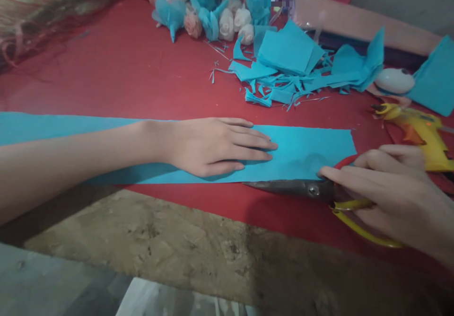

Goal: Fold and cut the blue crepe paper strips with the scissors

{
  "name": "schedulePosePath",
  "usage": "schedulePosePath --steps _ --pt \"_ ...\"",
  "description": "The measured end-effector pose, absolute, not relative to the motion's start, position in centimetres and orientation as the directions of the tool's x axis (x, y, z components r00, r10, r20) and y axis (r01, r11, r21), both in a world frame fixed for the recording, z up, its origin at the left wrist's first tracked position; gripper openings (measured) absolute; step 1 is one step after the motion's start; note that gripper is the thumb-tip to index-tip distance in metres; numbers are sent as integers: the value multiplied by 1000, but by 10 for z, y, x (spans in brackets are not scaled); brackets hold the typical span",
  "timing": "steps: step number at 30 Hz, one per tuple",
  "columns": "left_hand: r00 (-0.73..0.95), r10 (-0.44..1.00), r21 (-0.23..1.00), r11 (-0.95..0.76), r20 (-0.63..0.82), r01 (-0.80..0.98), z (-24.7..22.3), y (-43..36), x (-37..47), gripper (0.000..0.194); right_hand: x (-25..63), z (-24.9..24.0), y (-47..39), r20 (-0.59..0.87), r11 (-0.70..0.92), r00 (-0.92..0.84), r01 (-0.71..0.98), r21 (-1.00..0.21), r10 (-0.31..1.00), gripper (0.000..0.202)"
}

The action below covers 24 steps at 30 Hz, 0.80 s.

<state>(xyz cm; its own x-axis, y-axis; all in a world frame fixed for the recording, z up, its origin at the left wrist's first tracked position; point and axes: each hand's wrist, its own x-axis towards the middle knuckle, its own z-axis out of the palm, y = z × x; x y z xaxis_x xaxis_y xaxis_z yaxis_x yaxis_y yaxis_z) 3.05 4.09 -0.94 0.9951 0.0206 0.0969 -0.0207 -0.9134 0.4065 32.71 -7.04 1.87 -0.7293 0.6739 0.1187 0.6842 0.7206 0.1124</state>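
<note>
A long blue strip (308, 141) lies flat across the red cloth. My left hand (213, 145) rests palm down on it, fingers stretched toward the right. At the strip's right end, my right hand (390, 183) is wrapped round the handles of dark-bladed scissors (291, 188), which have a red and a yellow handle. The blades lie along the strip's near edge and look closed, with the tip pointing left. My right fingertips are at the strip's near right corner; whether they press on it I cannot tell.
Blue pieces and scraps (287, 56) lie behind the strip. Cloth flowers (213, 13) stand at the back. A yellow glue gun (425, 131) and a white oval object (394, 80) are at the right. The board's edge (159, 231) runs along the front.
</note>
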Motion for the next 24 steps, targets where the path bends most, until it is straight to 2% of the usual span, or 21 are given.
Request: schedulePosePath --steps 8,14,18,24 --pt "992 22 413 -910 123 -31 -10 41 31 44 317 25 -75 61 683 -708 698 216 704 41" --pt "995 17 413 -910 94 -23 -10 42 30 46 316 23 -77 49 646 -678 717 263 733 32" --pt "993 0 395 -918 116 -46 -12 43 30 46 310 21 -75 66 650 -688 709 272 723 33" --pt "994 -1 392 -919 112 -45 -12 42 30 46 298 20 -70 85 673 -701 707 218 709 43"
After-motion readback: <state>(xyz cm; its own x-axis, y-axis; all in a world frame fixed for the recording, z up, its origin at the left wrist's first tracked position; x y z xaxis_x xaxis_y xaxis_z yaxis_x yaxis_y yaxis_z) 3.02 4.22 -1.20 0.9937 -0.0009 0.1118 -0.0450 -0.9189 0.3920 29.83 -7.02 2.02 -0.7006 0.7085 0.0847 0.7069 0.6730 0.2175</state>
